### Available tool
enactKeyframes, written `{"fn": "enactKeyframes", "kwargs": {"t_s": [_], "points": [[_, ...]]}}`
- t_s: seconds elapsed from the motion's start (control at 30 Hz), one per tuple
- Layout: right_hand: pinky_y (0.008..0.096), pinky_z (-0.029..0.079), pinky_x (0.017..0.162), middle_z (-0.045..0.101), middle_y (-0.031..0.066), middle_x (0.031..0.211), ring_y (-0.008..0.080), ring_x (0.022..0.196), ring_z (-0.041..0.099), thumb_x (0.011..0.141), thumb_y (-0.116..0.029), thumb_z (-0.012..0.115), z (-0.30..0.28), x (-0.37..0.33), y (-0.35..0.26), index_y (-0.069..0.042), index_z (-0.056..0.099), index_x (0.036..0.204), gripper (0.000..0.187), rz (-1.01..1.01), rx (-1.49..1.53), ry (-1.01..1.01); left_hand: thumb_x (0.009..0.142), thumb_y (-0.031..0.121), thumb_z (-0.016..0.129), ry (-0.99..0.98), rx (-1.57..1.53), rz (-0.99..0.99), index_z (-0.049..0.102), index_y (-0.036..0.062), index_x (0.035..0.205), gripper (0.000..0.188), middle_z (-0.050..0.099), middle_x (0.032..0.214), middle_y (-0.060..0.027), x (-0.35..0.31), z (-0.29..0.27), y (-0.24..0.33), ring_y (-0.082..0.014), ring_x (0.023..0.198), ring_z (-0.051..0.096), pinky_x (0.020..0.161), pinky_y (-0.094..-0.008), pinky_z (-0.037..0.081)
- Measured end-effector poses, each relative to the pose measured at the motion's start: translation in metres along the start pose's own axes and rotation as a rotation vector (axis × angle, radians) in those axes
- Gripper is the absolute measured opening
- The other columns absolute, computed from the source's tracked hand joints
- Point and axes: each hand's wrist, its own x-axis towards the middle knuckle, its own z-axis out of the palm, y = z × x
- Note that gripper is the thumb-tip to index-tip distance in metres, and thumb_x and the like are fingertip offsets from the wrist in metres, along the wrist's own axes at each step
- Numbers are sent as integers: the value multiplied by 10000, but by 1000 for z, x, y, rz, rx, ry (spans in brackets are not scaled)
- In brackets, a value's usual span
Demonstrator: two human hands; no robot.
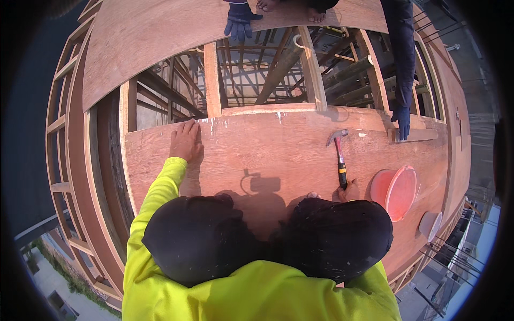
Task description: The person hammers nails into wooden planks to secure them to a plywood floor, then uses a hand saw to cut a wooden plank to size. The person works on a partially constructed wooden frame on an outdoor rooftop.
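Note:
I squat on a reddish plywood sheet (235, 144). My left hand (186, 142) lies flat on it, fingers stretched toward its far edge beside an open gap in the framing. Low on the right, next to my knee, my right hand (349, 191) is closed round the handle of a claw hammer (341, 160). The hammer rests along the sheet, its head pointing away from me. Part of my right hand is hidden behind the dark knee.
Timber joists (212, 80) cross a deep gap with poles below. A co-worker's gloved hand (401, 122) touches a wood block (420, 135); another gloved hand (241, 24) rests on the far plywood (155, 40). A pink bucket (383, 190) and white container (430, 224) stand at right.

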Motion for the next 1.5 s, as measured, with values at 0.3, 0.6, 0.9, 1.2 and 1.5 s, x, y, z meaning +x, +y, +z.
{"fn": "enactKeyframes", "kwargs": {"t_s": [0.3,0.6,0.9,1.2,1.5], "points": [[492,517,941,614,266,1041,464,1055,625,731,-46,736,-45,-35,-56,78,692,946,252,-48,235,163,814,137,788,-39,-42,-11,406,12,1528,820,337,1630,-199,0,8,-4,-418,1498,301,1243,-451,317],[446,483,1090,614,275,1365,429,1290,582,903,-147,704,-29,-119,-51,25,687,1195,340,19,641,188,847,76,741,-63,-121,41,411,9,1530,761,307,1637,-238,7,14,-33,-435,1492,328,1244,-448,304],[340,538,867,652,131,1058,229,974,658,992,-63,662,-159,-107,72,10,653,1165,189,185,546,962,880,88,703,-97,-59,65,381,58,1568,761,289,1645,-262,13,-3,-11,-445,1491,347,1230,-454,326],[404,557,836,663,206,1115,287,989,676,971,-213,623,-8,-139,285,99,577,1226,406,799,649,873,880,187,715,-147,25,44,498,29,1477,654,484,1535,-231,-3,-41,31,-426,1382,497,1160,-443,420],[454,556,803,555,282,1277,361,977,674,1015,-359,590,31,-152,262,59,649,1179,453,730,421,491,941,282,674,-134,-31,140,595,83,1387,495,638,1368,-172,-22,-81,116,-389,1199,637,1000,-466,532]]}}
